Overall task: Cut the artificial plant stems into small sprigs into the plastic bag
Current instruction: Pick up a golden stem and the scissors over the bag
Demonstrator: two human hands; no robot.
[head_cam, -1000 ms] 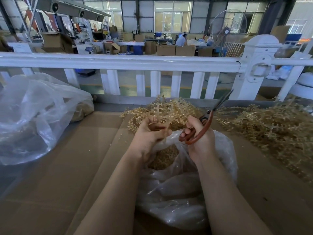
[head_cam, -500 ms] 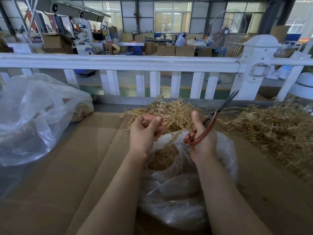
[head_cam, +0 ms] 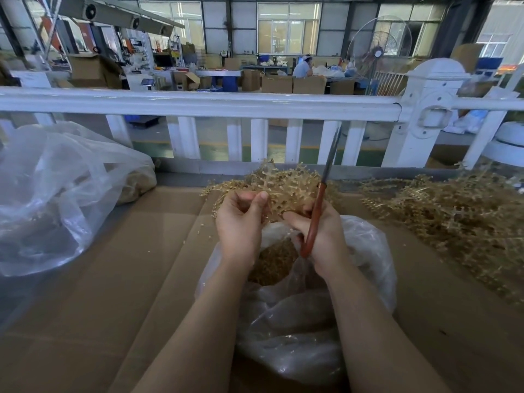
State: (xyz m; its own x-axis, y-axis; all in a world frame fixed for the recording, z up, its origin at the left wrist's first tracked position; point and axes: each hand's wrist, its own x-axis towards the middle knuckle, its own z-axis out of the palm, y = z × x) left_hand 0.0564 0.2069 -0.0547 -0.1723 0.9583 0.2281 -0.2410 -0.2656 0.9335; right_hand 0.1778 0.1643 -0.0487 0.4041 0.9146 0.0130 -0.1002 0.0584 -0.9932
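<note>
A clear plastic bag [head_cam: 365, 268] lies open in front of me, with tan cut sprigs [head_cam: 272, 262] inside. Above its mouth my left hand [head_cam: 241, 222] pinches a tan artificial plant stem [head_cam: 286, 185]. My right hand [head_cam: 320, 231] grips red-handled scissors [head_cam: 319, 208], their blades pointing almost straight up and closed. Its fingertips also touch the same stem.
A pile of uncut tan stems [head_cam: 453, 219] lies at the right on the cardboard-covered table [head_cam: 127, 279]. A second large clear bag [head_cam: 56, 194] sits at the left. A white railing [head_cam: 226, 104] runs along the far edge of the table.
The scissors have swung from leaning right to nearly upright. My right hand has moved left onto the stem beside my left hand, and both hands sit closer together over the bag.
</note>
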